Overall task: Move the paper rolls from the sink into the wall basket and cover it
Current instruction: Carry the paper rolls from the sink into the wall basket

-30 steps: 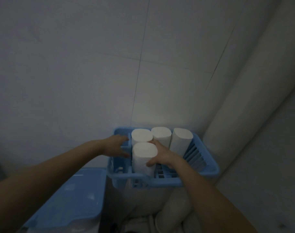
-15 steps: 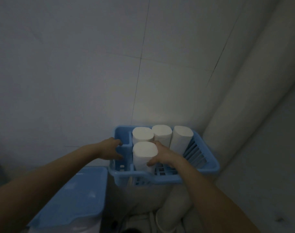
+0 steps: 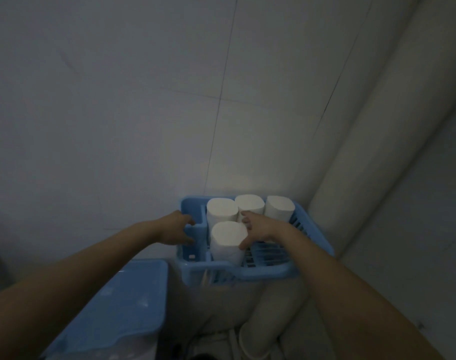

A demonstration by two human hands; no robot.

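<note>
A blue slotted wall basket (image 3: 263,271) hangs at the tiled wall. Several white paper rolls stand upright in it: three in the back row (image 3: 220,210) (image 3: 250,203) (image 3: 279,207) and one in front (image 3: 228,236). My left hand (image 3: 173,229) grips the basket's left wall, fingers curled over its rim. From the right, my right hand (image 3: 260,227) holds the front roll, thumb on its near side and fingers behind it. A blue lid (image 3: 118,305) lies at the lower left, below the basket.
A thick white pipe (image 3: 377,141) runs up the corner just right of the basket. A second pipe (image 3: 268,323) curves below it. The lid rests on a white container (image 3: 112,353). Tiled wall (image 3: 118,113) fills the view above.
My left hand has drawn back a little from the front roll to the basket's left wall. The right hand stays at the front roll, which has barely shifted.
</note>
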